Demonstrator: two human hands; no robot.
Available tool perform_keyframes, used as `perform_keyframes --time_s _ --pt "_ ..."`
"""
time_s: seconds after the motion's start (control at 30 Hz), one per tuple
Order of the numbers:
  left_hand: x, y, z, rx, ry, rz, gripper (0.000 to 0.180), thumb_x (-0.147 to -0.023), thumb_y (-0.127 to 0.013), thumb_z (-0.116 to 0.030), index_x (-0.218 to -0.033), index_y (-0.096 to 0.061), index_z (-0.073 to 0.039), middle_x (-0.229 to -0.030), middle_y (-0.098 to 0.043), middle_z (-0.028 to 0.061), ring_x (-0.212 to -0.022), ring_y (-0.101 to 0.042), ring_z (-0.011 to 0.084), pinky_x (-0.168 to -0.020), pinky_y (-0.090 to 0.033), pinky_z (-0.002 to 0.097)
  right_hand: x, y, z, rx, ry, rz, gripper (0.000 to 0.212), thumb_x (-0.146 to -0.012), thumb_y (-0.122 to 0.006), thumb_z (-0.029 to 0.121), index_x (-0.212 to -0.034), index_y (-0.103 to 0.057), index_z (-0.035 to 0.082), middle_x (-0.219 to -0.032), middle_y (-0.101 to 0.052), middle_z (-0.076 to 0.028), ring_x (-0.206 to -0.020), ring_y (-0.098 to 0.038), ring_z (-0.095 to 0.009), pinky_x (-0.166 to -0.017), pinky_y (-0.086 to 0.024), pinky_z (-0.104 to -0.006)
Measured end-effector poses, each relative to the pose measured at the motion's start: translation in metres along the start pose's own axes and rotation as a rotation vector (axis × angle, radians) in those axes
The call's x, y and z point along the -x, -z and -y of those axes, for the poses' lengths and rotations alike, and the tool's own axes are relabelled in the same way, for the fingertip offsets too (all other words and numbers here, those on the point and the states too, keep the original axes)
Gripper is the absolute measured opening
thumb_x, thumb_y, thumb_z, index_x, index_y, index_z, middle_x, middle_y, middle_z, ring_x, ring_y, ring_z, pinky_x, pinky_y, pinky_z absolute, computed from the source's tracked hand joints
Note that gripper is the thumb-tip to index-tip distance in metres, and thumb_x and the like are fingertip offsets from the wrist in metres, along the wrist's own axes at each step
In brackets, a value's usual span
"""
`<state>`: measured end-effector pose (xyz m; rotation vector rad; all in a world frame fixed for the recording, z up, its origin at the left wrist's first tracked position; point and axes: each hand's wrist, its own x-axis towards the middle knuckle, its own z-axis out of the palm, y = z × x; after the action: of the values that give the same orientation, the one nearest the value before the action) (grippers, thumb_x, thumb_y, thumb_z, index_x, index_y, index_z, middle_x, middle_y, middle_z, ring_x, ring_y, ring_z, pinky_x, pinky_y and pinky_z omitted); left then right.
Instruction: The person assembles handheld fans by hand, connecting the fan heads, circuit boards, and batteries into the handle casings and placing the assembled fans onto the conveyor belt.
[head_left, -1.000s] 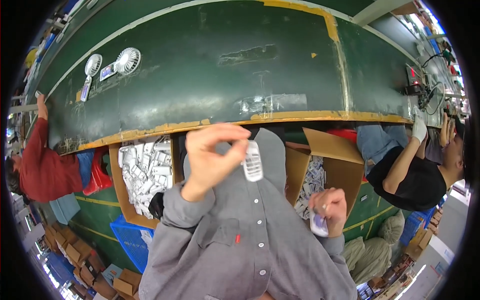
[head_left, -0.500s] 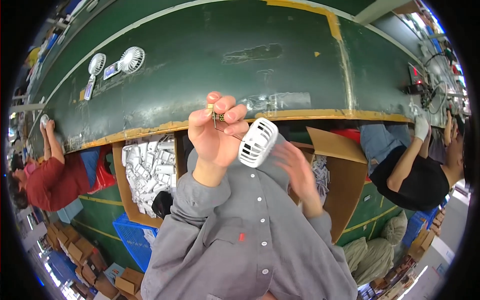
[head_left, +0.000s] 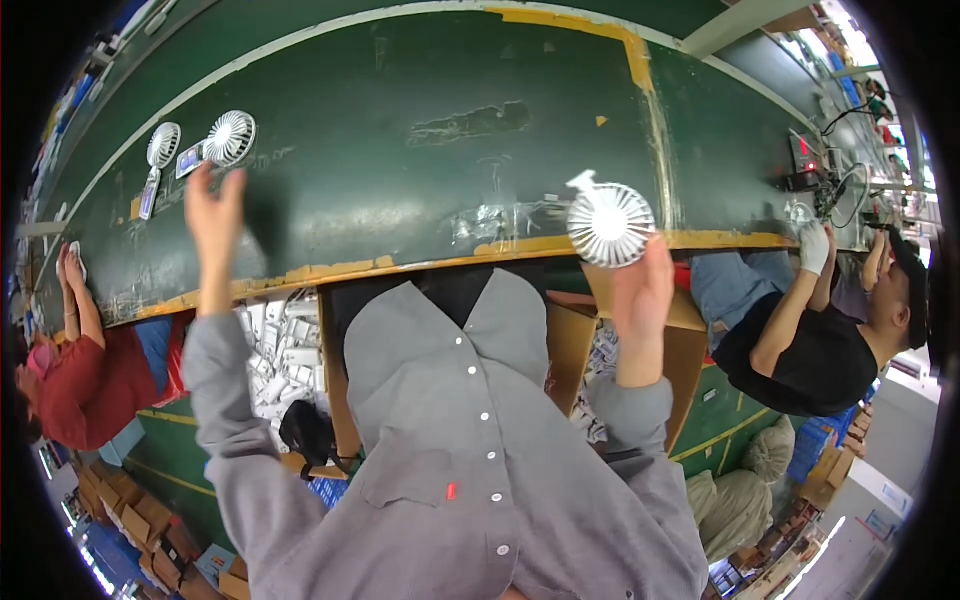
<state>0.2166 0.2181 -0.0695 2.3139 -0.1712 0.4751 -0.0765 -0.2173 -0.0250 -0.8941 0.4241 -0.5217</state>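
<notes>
While the right hand grips a round white fan from below, holding it over the near edge of the green belt, the left hand reaches up with fingers spread and loose, just below two white fans lying on the belt. Cardboard boxes of white parts sit underneath.

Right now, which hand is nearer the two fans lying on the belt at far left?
Left. The left hand reaches up just below the two white fans on the green belt. The right hand is far right, holding another white fan.
</notes>
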Motion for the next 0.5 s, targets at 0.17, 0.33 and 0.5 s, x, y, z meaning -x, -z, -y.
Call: perform_keyframes --time_s 0.17,0.33,0.5 --pt "-0.086 0.083 0.135 -0.642 0.255 -0.045 0.083 -0.081 -0.061 -0.062 -0.139 -0.044 -0.006 -0.139 -0.045 0.0257 -0.128 -0.042 0.0426 -0.107 -0.033 0.0479 -0.073 0.083 0.034 0.913 0.451 -0.113 0.019 -0.098 -0.056 0.019 -0.102 -0.059 0.000 -0.093 -0.061 -0.002 -0.082 -0.054 -0.008 -0.076 -0.045 -0.0230" --pt "-0.107 0.109 0.195 -0.719 0.370 0.034 0.094 -0.080 -0.048 -0.076 -0.145 -0.038 -0.008 -0.147 -0.037 0.0233 -0.136 -0.034 0.0411 -0.112 -0.025 0.0469 -0.128 0.137 0.056 0.855 0.232 -0.157 0.021 -0.101 -0.051 0.019 -0.095 -0.058 0.000 -0.084 -0.055 0.003 -0.077 -0.048 -0.006 -0.072 -0.043 -0.0228" --pt "-0.111 0.087 0.157 -0.705 0.310 0.177 0.099 -0.083 -0.041 -0.077 -0.145 -0.034 0.000 -0.149 -0.035 0.0217 -0.140 -0.032 0.0335 -0.114 -0.025 0.0404 -0.133 0.112 0.061 1.976 0.808 -0.113 0.018 -0.096 -0.052 0.018 -0.098 -0.059 0.002 -0.093 -0.057 -0.019 -0.083 -0.055 -0.039 -0.073 -0.047 -0.0423"
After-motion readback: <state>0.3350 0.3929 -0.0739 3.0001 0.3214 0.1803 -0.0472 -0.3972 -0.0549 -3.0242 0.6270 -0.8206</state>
